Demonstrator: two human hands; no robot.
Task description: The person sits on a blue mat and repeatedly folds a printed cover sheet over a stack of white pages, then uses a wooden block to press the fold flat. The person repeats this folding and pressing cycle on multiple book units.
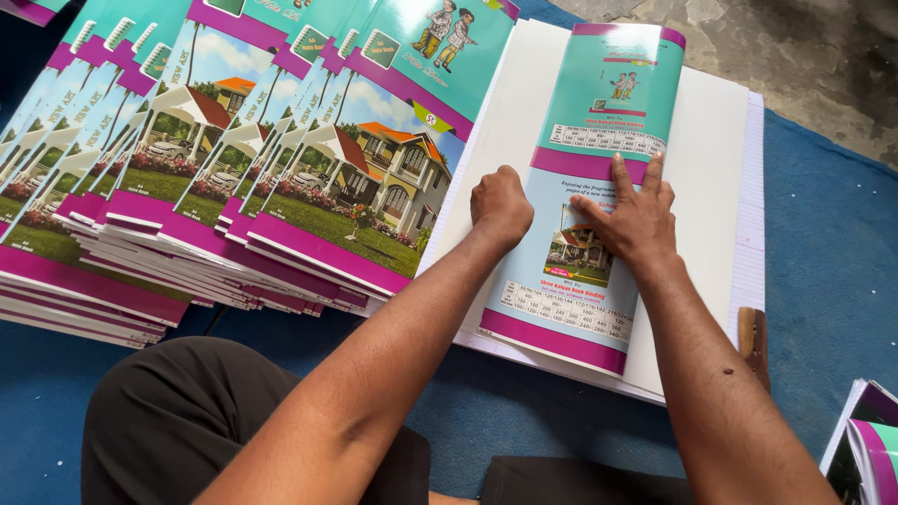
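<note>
Left hand (500, 203) fisted, knuckles pressing the folded glossy cover (580, 196); right hand (631, 220) flat on it, fingers (622, 178) spread, gripping nothing. Cover lies on a white paper stack (711, 187) on the blue mat (823, 281), beside fanned notebooks (234, 159).

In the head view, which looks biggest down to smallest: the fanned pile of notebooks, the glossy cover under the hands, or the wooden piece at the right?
1. Fanned pile of teal-and-magenta notebooks
2. Glossy teal-and-magenta folded cover on the white paper stack
3. Small brown wooden piece, partly hidden
</note>
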